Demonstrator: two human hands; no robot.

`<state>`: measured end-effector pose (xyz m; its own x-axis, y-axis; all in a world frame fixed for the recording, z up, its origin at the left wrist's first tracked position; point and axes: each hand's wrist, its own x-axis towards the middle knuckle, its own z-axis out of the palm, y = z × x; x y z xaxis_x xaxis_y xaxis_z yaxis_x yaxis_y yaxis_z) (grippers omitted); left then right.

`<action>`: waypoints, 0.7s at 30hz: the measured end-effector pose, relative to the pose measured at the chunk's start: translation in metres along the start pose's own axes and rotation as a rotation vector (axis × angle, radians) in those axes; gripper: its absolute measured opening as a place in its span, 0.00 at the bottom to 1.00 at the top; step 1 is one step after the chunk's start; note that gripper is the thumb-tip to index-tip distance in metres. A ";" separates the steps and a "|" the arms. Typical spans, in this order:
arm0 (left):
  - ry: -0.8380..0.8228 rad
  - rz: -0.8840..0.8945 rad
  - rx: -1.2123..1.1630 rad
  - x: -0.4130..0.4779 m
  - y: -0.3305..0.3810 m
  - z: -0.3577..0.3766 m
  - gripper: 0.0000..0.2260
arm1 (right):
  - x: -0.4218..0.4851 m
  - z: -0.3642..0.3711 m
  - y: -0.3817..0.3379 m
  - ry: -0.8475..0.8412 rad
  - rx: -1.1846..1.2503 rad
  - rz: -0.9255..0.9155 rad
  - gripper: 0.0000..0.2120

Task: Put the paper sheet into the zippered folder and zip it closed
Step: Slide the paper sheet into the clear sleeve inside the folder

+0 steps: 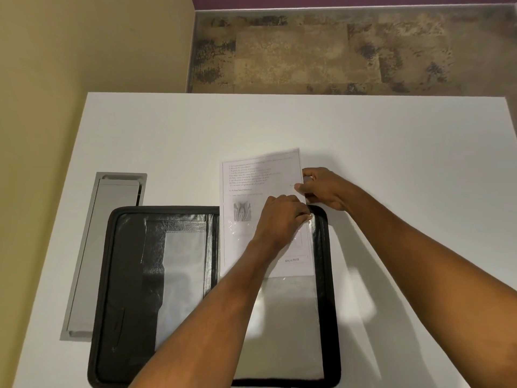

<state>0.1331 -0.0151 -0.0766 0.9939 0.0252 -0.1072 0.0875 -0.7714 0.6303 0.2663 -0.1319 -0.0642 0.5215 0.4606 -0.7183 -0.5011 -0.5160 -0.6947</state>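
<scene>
A black zippered folder (128, 275) lies open flat on the white table, its clear pockets showing on both halves. A printed paper sheet (251, 180) with text and a small drawing sits partway inside the clear sleeve (291, 317) of the right half; its upper part sticks out past the folder's far edge. My left hand (279, 217) pinches the sleeve's top edge near the folder's far right corner. My right hand (324, 189) grips the sheet's right edge just beyond that corner.
The white table (167, 135) ends at a far edge with patterned floor beyond. A grey metal cable tray (98, 253) is set into the table left of the folder. A yellowish wall runs along the left.
</scene>
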 end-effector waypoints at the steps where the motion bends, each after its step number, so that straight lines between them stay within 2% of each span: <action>1: 0.007 0.002 -0.006 0.000 0.001 0.000 0.09 | -0.002 -0.001 0.002 -0.032 -0.013 0.015 0.18; 5: 0.028 0.002 -0.026 -0.002 0.003 0.000 0.08 | -0.005 -0.001 0.001 -0.071 -0.087 0.065 0.16; 8: -0.026 -0.043 -0.047 -0.002 0.003 -0.002 0.09 | 0.003 0.004 -0.005 0.071 -0.010 0.023 0.10; 11: -0.087 -0.069 -0.060 -0.002 0.003 -0.007 0.09 | 0.009 0.008 -0.007 0.224 0.019 -0.021 0.10; 13: -0.097 -0.069 -0.058 -0.002 0.002 -0.008 0.07 | 0.007 0.009 -0.006 0.245 -0.032 -0.025 0.10; 18: -0.043 -0.057 -0.075 -0.002 0.006 -0.007 0.08 | -0.009 0.004 0.005 0.069 -0.131 -0.003 0.15; 21: -0.051 -0.039 -0.070 -0.002 0.010 -0.007 0.08 | -0.014 0.001 0.007 -0.015 -0.327 0.025 0.13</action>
<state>0.1326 -0.0179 -0.0646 0.9852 0.0209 -0.1704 0.1324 -0.7241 0.6769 0.2549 -0.1414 -0.0597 0.5001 0.4542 -0.7373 -0.2641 -0.7309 -0.6294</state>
